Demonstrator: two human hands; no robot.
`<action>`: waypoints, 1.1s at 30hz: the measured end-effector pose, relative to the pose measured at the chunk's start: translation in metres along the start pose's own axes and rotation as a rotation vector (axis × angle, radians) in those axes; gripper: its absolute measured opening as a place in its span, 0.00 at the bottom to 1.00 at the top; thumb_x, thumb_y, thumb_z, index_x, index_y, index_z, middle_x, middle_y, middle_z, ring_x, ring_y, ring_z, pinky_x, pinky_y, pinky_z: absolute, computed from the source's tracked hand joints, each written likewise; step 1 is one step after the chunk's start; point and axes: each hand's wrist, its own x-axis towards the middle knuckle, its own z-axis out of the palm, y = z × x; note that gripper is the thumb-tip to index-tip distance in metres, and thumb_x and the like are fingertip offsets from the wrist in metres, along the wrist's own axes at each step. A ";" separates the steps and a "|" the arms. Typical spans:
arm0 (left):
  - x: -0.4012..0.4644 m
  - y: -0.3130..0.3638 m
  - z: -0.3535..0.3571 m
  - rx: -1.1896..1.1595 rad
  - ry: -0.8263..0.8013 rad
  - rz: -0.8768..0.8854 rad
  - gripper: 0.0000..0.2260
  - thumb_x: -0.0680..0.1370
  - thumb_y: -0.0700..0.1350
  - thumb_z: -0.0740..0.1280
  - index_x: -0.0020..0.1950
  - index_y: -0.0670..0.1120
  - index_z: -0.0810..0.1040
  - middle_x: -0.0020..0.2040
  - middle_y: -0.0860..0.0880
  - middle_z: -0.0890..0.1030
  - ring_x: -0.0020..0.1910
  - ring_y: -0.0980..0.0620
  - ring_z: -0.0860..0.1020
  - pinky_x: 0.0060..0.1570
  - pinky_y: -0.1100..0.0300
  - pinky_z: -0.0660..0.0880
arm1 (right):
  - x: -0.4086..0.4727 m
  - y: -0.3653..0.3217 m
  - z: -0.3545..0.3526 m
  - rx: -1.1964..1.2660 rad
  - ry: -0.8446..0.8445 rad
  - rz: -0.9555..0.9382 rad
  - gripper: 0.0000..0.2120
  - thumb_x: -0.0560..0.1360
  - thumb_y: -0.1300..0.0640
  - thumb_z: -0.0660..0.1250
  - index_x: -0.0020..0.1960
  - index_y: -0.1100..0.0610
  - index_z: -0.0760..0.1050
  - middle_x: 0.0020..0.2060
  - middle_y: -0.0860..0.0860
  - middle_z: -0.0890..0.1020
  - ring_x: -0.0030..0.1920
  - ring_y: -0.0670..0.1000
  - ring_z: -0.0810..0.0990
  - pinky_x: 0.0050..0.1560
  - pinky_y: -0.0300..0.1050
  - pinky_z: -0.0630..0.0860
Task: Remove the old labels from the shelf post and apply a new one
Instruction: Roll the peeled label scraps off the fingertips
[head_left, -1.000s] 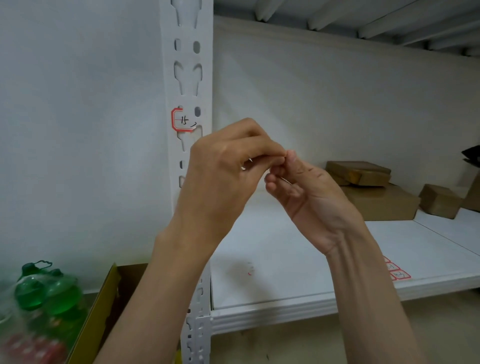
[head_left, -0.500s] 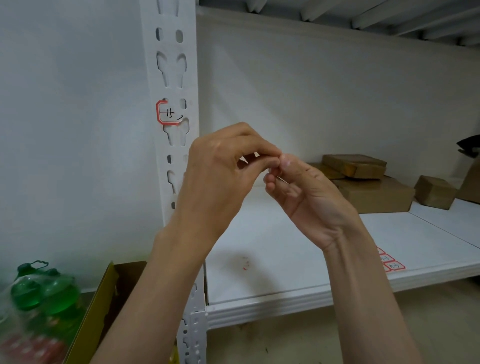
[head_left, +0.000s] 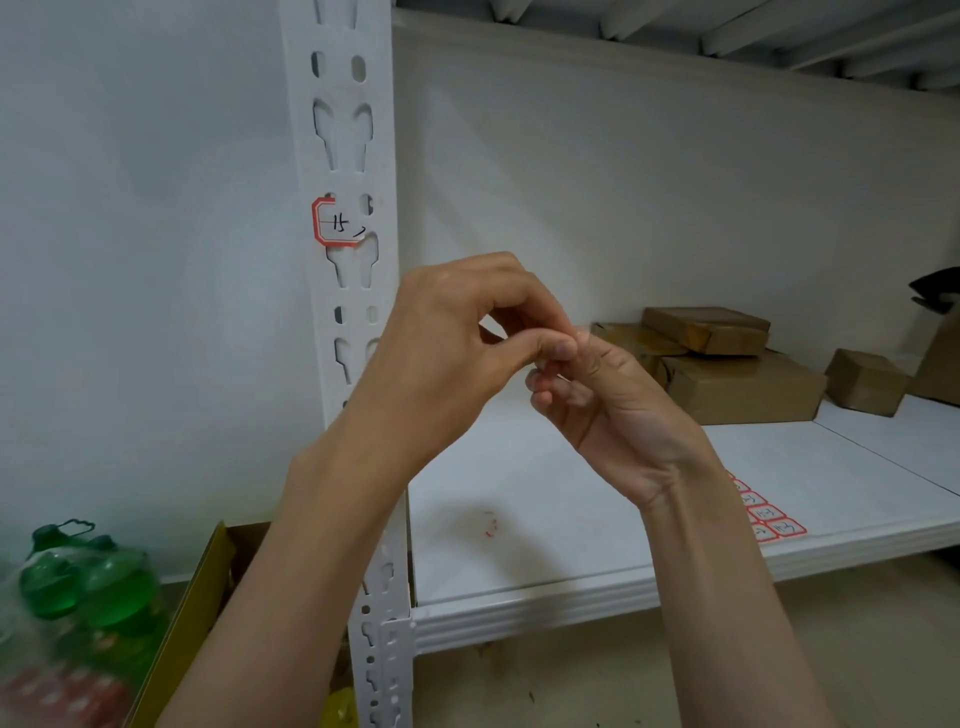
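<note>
Sticking to the white perforated steel shelf post (head_left: 340, 171), a torn white label with a red border (head_left: 337, 223) carries black handwriting that looks like "15" followed by a short stroke; its right part is ripped away, so only the left border and corners remain whole. It sits on the post's front face, above both hands and just over 1 of the keyhole slots.

Both hands meet in front of the post, above the white shelf board (head_left: 597, 519). The left hand (head_left: 447, 348) has its fingers curled, thumb and forefinger pinched together at the tips. The right hand (head_left: 618, 410) faces palm up, fingers bent, its thumb tip pressed against the left fingertips. Whatever they pinch between them is too small and blurred to make out.

Near the front edge of the shelf board, towards its right end, lies a sheet of white red-bordered labels (head_left: 769, 519) with small handwritten marks that cannot be read; the right wrist hides part of it. A faint red scrap (head_left: 490, 525) lies near the board's front left corner.

At the back edge of the board stand several brown cardboard parcels (head_left: 727, 364), 2 stacked on a larger one. Below the board's left end, green plastic bottles (head_left: 78, 587) stand beside an open yellow-brown cardboard box (head_left: 202, 597).
</note>
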 end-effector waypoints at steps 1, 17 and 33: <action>0.000 0.000 -0.001 -0.025 0.012 -0.031 0.02 0.72 0.42 0.78 0.42 0.47 0.87 0.40 0.54 0.83 0.41 0.57 0.82 0.38 0.63 0.79 | 0.000 0.000 0.000 -0.010 -0.008 -0.005 0.09 0.74 0.56 0.64 0.48 0.63 0.74 0.33 0.54 0.73 0.33 0.45 0.77 0.37 0.36 0.78; -0.001 0.012 0.004 -0.004 0.053 -0.306 0.03 0.75 0.42 0.75 0.42 0.47 0.85 0.39 0.55 0.82 0.39 0.59 0.81 0.41 0.64 0.79 | 0.009 0.007 -0.003 -0.119 0.078 -0.153 0.08 0.69 0.59 0.72 0.44 0.60 0.74 0.34 0.51 0.77 0.33 0.48 0.76 0.38 0.38 0.76; -0.007 -0.002 0.031 -0.491 0.171 -0.574 0.04 0.79 0.35 0.69 0.48 0.39 0.85 0.38 0.48 0.86 0.40 0.53 0.85 0.45 0.65 0.81 | 0.005 0.006 -0.008 0.103 0.174 -0.130 0.05 0.73 0.60 0.67 0.45 0.59 0.81 0.36 0.51 0.82 0.37 0.47 0.83 0.42 0.36 0.81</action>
